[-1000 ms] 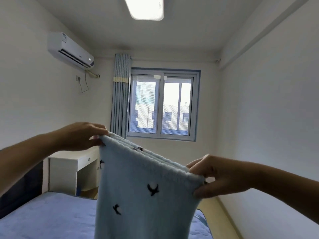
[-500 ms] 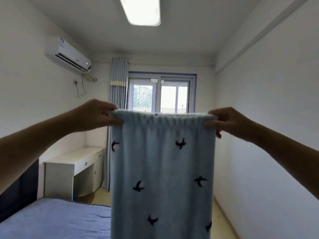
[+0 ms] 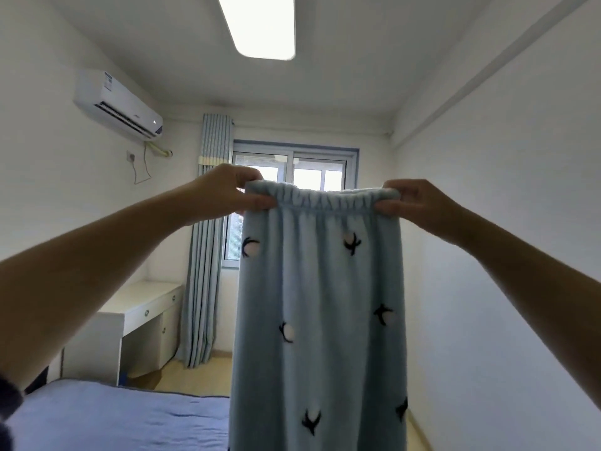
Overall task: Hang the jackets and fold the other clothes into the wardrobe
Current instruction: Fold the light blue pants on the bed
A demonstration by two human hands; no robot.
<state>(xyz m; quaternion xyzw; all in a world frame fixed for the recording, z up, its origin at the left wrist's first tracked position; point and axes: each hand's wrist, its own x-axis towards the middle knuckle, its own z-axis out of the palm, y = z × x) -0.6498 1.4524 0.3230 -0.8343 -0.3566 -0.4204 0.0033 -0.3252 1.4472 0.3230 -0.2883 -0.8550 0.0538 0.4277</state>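
**Trousers** (image 3: 320, 304): pale blue, soft napped fleece, scattered with small dark bird shapes on white roundels. They are held up in the air between the two hands and hang straight down from them. The lower end is cut off by the bottom of the view.

**Waistband** (image 3: 325, 200): elasticated, gathered into close vertical puckers, and stretched level from one hand to the other.

**Left hand** (image 3: 227, 193): the waistband's left corner is pinched between the thumb and curled fingers.

**Right hand** (image 3: 419, 203): the right corner is gripped likewise, with the fingers curled over the top edge. Both forearms are bare and extended.

**Below the left hand:**
- Bed (image 3: 113, 418), covered in smooth blue-grey cloth.
- Table (image 3: 140, 307), white and boxy, fitted with round drawer pulls.

**Behind the left hand:** curtain (image 3: 208, 242), blue, pleated in long vertical folds.

**Behind and between the hands:** window (image 3: 322, 172), blue-framed, partly covered by the trousers.

**Above the left hand:** air conditioner (image 3: 117, 102), white, oblong, wall-mounted.

**Above both hands:** ceiling lamp (image 3: 260, 24), a flat rounded rectangle, lit.
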